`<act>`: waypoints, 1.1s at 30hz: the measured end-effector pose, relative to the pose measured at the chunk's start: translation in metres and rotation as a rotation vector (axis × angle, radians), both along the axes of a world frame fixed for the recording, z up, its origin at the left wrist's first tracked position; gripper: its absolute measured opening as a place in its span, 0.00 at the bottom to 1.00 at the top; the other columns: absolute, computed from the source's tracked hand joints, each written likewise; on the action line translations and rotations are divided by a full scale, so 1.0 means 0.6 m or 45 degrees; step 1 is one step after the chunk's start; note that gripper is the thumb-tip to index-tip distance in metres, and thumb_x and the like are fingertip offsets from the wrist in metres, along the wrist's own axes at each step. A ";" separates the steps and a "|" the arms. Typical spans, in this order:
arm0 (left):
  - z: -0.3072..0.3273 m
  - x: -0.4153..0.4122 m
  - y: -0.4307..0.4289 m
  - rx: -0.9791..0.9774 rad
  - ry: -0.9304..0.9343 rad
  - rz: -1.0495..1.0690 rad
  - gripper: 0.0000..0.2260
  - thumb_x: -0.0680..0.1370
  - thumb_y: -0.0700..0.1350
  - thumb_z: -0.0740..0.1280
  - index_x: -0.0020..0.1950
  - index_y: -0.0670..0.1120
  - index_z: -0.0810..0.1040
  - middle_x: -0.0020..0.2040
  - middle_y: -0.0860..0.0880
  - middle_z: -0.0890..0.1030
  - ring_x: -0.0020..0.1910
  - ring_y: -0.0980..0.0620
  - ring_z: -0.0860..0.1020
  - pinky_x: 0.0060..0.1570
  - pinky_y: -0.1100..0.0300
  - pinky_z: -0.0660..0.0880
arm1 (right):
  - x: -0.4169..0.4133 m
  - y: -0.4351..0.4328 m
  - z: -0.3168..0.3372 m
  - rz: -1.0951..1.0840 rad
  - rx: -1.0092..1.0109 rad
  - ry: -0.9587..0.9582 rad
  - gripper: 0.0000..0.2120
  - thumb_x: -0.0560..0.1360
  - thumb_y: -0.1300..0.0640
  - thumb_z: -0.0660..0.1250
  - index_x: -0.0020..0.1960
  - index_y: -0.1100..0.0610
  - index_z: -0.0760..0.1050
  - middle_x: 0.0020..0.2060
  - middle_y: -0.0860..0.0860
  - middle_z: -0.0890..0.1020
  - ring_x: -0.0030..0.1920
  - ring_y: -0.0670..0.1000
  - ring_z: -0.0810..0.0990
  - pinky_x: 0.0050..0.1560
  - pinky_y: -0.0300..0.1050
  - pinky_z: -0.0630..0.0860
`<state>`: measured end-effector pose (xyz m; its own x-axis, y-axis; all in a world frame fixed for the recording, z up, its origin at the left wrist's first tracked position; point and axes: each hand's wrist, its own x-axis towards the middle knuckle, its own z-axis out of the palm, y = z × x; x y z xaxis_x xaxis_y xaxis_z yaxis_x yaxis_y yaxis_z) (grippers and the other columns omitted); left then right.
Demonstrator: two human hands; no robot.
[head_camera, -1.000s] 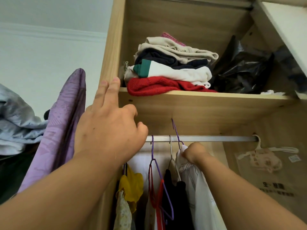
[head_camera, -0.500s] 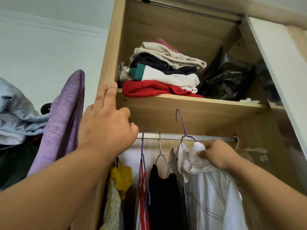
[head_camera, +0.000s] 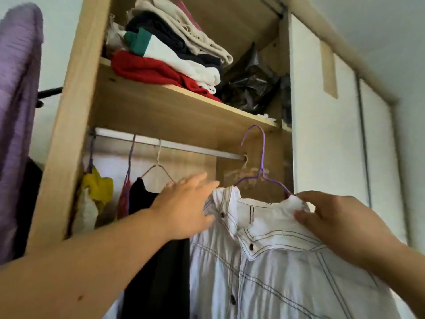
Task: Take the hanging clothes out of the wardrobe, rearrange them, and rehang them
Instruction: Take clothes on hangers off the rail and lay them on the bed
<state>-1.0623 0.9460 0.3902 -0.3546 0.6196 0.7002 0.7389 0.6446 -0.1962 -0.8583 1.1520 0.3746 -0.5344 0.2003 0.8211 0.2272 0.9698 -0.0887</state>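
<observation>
A white shirt with dark stitching hangs on a purple wire hanger, off the metal rail and in front of the wardrobe. My right hand pinches its right shoulder at the collar. My left hand is spread open with its fingers at the shirt's left collar. On the rail still hang a black garment on a pale wire hanger, a red piece and a yellow piece.
Above the rail, a wooden shelf holds a stack of folded clothes and a black plastic bag. A purple cloth hangs at the left. The white sliding door stands at the right.
My right hand has lifted the white shirt's hanger off the rail and pulled it out to the right. My left hand left the wardrobe's side panel and reached to the shirt's collar.
</observation>
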 end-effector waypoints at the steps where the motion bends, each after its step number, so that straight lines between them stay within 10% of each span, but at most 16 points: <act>1: -0.029 0.000 0.026 -0.035 -0.086 -0.066 0.37 0.74 0.63 0.61 0.77 0.58 0.47 0.79 0.51 0.49 0.76 0.51 0.52 0.72 0.47 0.56 | 0.028 -0.001 -0.018 -0.063 -0.001 -0.013 0.12 0.73 0.39 0.57 0.56 0.34 0.70 0.28 0.41 0.73 0.36 0.44 0.74 0.30 0.37 0.63; 5: -0.134 0.015 0.100 0.046 -0.340 -0.427 0.33 0.79 0.61 0.55 0.78 0.53 0.42 0.78 0.51 0.50 0.76 0.52 0.52 0.73 0.54 0.56 | 0.139 -0.031 -0.087 -0.240 -0.053 -0.041 0.12 0.71 0.38 0.57 0.54 0.32 0.68 0.28 0.38 0.77 0.32 0.41 0.74 0.29 0.36 0.65; 11: -0.253 0.064 0.161 0.149 -0.411 -0.865 0.11 0.80 0.46 0.61 0.60 0.43 0.76 0.54 0.44 0.73 0.56 0.46 0.71 0.51 0.62 0.62 | 0.262 -0.129 -0.223 -0.515 -0.221 -0.061 0.16 0.69 0.39 0.60 0.56 0.30 0.67 0.27 0.33 0.75 0.26 0.41 0.71 0.29 0.35 0.67; 22: -0.440 0.268 0.222 -0.409 -0.649 -1.503 0.08 0.79 0.52 0.63 0.40 0.53 0.73 0.39 0.50 0.73 0.42 0.48 0.74 0.42 0.53 0.69 | 0.433 -0.343 -0.503 -1.076 -0.726 0.042 0.18 0.72 0.42 0.63 0.62 0.36 0.69 0.29 0.31 0.75 0.28 0.40 0.70 0.32 0.31 0.66; 33: -0.620 0.659 0.261 -0.737 -0.489 -1.948 0.10 0.79 0.47 0.64 0.51 0.44 0.83 0.45 0.38 0.77 0.47 0.39 0.76 0.45 0.52 0.71 | 0.638 -0.522 -0.676 -1.664 -1.004 0.259 0.17 0.76 0.47 0.64 0.64 0.40 0.71 0.24 0.39 0.69 0.29 0.40 0.70 0.34 0.39 0.68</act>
<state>-0.6666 1.1026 0.0181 0.6914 0.6597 0.2946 0.6326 -0.7497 0.1942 -0.4756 0.8388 -0.0313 0.4587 0.8291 0.3197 0.7749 -0.1972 -0.6005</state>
